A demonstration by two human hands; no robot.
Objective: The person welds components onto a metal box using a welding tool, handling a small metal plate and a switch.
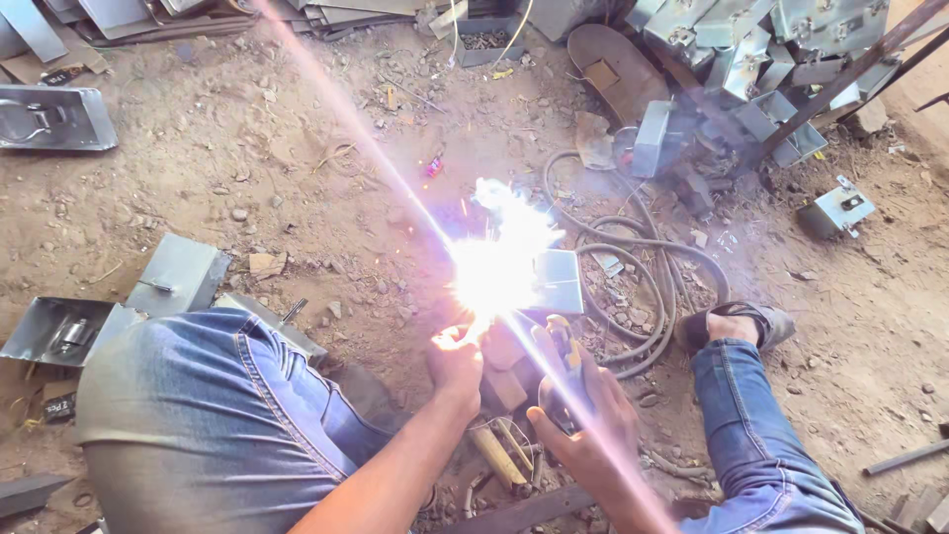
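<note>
I see my right hand (583, 410) clamped on the electrode holder (565, 348), its long axis aimed at 11 o'clock into the arc on the grey metal box (560, 280). My left hand (457, 358), fingers together, braces nearer, just below the glare.

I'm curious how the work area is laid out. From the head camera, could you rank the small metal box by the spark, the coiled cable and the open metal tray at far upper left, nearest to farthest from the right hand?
1. Metal box: just above the right hand, beside the spark.
2. Cable: up and right.
3. Tray: far upper left.
</note>
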